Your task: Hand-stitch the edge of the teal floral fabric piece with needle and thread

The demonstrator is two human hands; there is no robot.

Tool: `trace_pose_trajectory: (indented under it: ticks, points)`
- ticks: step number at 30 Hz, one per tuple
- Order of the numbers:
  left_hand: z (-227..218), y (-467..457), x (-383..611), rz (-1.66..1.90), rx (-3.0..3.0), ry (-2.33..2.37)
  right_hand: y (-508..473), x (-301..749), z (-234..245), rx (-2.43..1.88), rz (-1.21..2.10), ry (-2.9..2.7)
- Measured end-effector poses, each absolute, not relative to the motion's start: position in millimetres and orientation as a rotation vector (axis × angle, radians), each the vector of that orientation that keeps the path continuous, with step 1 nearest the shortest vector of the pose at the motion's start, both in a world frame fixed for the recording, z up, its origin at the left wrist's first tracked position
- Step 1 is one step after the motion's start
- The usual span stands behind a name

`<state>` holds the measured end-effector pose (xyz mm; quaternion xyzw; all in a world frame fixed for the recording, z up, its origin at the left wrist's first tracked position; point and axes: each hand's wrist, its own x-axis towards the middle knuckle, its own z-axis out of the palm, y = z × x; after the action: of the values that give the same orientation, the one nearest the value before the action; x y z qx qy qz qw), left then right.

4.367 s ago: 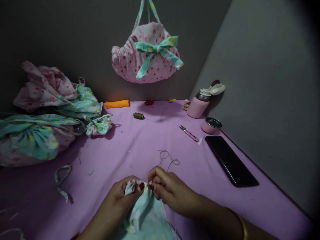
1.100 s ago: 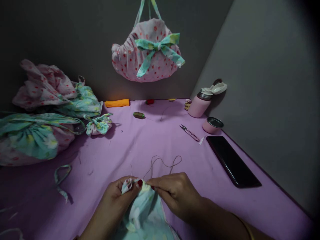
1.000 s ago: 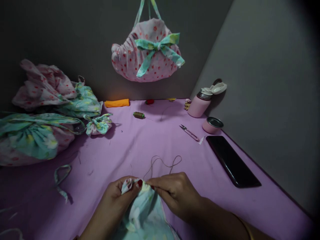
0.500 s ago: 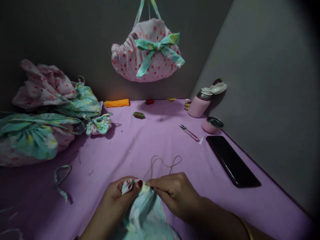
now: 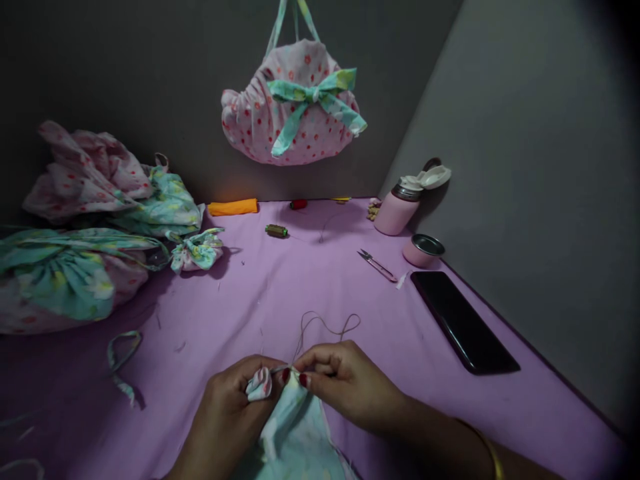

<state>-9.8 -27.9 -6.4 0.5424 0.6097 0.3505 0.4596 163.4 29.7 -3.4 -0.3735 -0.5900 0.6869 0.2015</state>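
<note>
My left hand [image 5: 233, 403] is closed round the gathered end of a pale turquoise floral cloth [image 5: 295, 433] at the table's near edge. My right hand [image 5: 345, 383] pinches right beside it, thumb and forefinger pressed together at the cloth's tip. What they pinch is too small to make out. A thin thread [image 5: 325, 327] loops up from the pinch and lies curled on the purple tablecloth [image 5: 280, 293].
A pink dotted pouch with a turquoise bow [image 5: 295, 107] hangs on the back wall. Fabric bundles [image 5: 85, 240] pile at the left. Thread snips [image 5: 377, 265], a black phone [image 5: 463, 321], a pink flask [image 5: 400, 208], its cup [image 5: 423, 250], thread spools [image 5: 276, 231] and an orange roll [image 5: 233, 207] lie further back.
My right hand's fingers have curled into a tighter pinch at the cloth's tip, and my left hand has closed further over the gathered end. The thread loop has shifted slightly.
</note>
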Motion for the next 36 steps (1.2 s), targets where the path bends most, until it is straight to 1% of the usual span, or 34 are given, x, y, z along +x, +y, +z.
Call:
trace_pose_trajectory:
  ticks: [4,8,10,21,30,36]
  points:
    - [-9.2,-29.7,-9.5,0.844,1.292,1.563,28.2,163.5,1.1,-1.082,1.782,-1.758]
    - [-8.8,-30.2,-8.8,0.841,1.246,1.460,27.4,163.8,-1.5,-1.105,1.620,-1.904]
    - [-8.1,-29.7,-8.7,0.849,1.214,1.450,27.9,164.0,-4.4,-1.105,1.601,-1.922]
    - [-14.0,-25.5,-7.2,0.875,1.004,1.433,31.0,164.5,-2.7,-1.053,1.756,-1.751]
    - [-6.6,-25.8,-6.9,0.855,0.898,1.307,34.7,165.0,-6.0,-1.036,1.885,-1.642]
    - [-6.4,-24.8,-6.8,0.877,0.887,1.274,35.3,167.1,-7.5,-0.997,1.901,-1.658]
